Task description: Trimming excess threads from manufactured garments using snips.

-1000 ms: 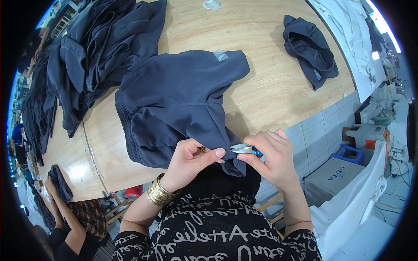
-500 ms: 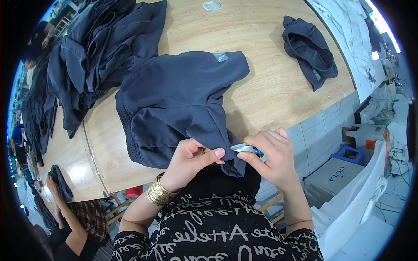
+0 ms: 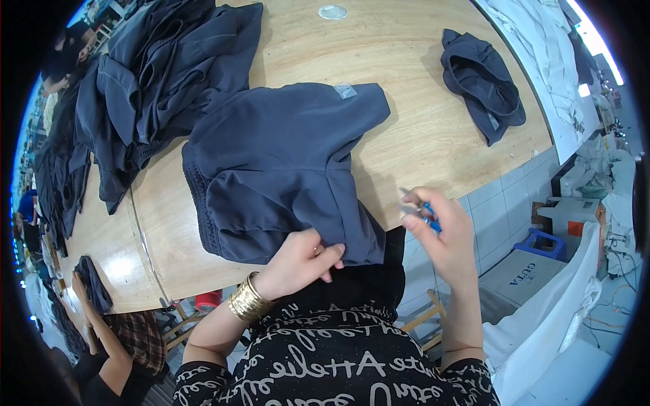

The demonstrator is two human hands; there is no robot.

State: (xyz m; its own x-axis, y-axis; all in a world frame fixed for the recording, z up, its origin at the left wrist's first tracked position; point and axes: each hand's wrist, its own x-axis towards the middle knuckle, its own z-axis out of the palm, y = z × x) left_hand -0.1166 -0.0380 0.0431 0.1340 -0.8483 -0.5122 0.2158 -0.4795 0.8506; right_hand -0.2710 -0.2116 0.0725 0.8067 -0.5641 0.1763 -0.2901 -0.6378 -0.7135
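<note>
Dark navy shorts (image 3: 284, 139) with a gathered elastic waistband lie spread in front of me, a small clear sticker on the far leg. At the near leg's hem, my left hand (image 3: 296, 265) is closed, pinching the cloth between thumb and fingers. My right hand (image 3: 448, 237) is wrapped round small thread snips (image 3: 430, 216) with blue on the handle. It is held up to the right of the shorts, apart from the cloth, with the blades pointing up and left, slightly blurred.
A heap of similar dark garments (image 3: 162, 81) covers the table's left side. One crumpled dark garment (image 3: 484, 84) lies at the far right of the wooden table (image 3: 406, 149). White cloth (image 3: 535, 61) hangs beyond the right edge. At lower left, another person's hand (image 3: 80, 287) touches dark cloth.
My right hand has drawn the snips away from the hem, up and to the right. My left hand has moved slightly down, and the near leg's hem now lies flatter.
</note>
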